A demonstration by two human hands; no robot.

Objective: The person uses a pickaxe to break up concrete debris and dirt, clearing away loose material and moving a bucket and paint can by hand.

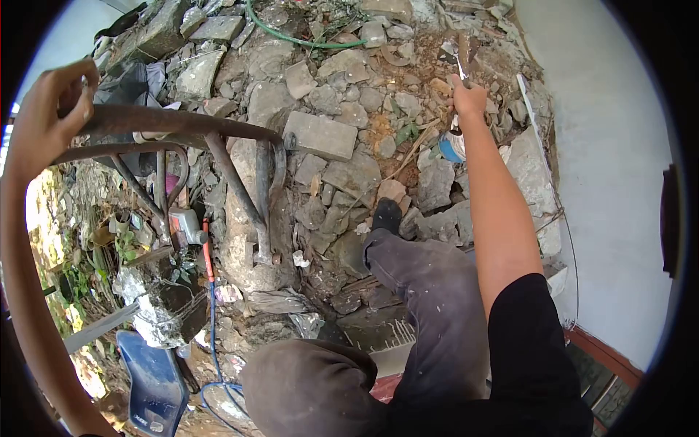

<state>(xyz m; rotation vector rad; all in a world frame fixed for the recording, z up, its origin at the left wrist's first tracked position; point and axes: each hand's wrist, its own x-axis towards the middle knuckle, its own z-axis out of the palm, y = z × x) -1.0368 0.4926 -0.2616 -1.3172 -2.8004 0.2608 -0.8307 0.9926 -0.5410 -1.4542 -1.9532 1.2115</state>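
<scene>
My right hand (468, 98) is stretched far forward, its fingers wrapped round what looks like a trowel (461, 64). A pale, narrow neck and a brownish end point away from me, and the handle's end shows below the fist. Just under that wrist is a blue and white container (451, 148), partly covered by my forearm. At the far left, my left hand (54, 120) has curled fingers against the end of a rusty metal frame (182, 122) of bent tubes. How far its fingers go round the tube is partly hidden.
Broken concrete and stones cover the ground, with a grey block (320, 135) in the middle. A green hose (306, 42) lies at the top. On the left are a blue plastic chair (151, 382), a blue hose (213, 328) and a grey bottle (187, 226). A white wall (611, 160) bounds the right.
</scene>
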